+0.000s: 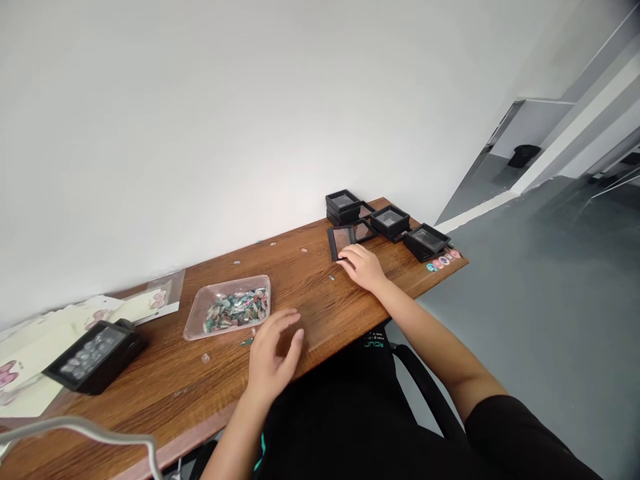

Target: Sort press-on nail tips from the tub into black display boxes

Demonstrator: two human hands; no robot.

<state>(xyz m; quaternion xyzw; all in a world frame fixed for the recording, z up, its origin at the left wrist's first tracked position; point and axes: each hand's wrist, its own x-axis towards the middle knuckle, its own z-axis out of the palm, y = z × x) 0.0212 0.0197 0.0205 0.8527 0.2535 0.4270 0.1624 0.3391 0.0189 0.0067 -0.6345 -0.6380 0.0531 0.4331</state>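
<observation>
My right hand [363,268] is closed on the near edge of a black display frame [342,238] with a clear window, which lies open on the table beside a second framed panel [364,231]. The thumb and fingertips pinch its rim. My left hand [273,353] hovers by the table's front edge with its fingers curved and apart, holding nothing. Just beyond it sits a clear plastic tub [196,313] of small, shiny green, pink and brown pieces [237,309]. A few loose pieces lie near the tub.
More black frames are stacked at the right end: one stack [343,206] by the wall, others [390,219] [427,241] nearer the corner, with round stickers [444,261]. A black case of clear stones [95,357] rests on printed papers [65,323] at left. A grey cable [95,430] crosses the lower left.
</observation>
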